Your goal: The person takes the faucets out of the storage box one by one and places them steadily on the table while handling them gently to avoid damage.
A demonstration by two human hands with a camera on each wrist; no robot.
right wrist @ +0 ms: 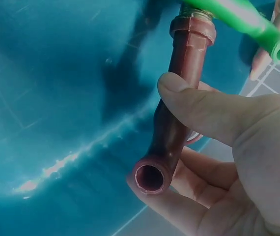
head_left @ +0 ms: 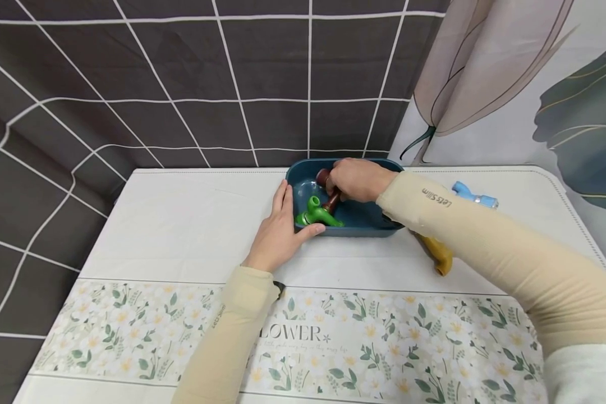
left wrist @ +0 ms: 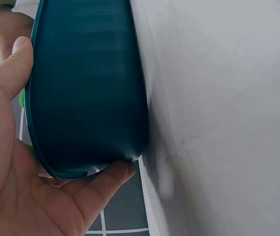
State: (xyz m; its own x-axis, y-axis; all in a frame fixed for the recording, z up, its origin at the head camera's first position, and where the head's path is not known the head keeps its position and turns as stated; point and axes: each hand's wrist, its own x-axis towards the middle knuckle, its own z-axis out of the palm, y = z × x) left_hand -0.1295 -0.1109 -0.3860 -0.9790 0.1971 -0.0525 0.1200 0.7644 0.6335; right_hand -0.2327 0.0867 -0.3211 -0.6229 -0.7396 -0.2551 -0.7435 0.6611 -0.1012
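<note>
A dark blue plastic basin (head_left: 358, 230) stands at the table's back edge. My left hand (head_left: 276, 229) grips its near left corner, thumb over the front rim and fingers along the left end. Inside the basin my right hand (head_left: 358, 178) pinches a brown plastic pipe fitting (right wrist: 179, 93) between thumb and fingers. The fitting's open round mouth faces the right wrist camera, and its collared far end meets a green pipe fitting (head_left: 317, 213) in that view. That green piece lies at the basin's left, its short branch pointing up.
On the table right of the basin lie a light blue fitting (head_left: 474, 195) and a mustard-yellow fitting (head_left: 440, 257), the latter partly hidden under my right sleeve. A dark gridded cloth (head_left: 267, 62) hangs behind the table. A floral runner (head_left: 384, 342) crosses its near part.
</note>
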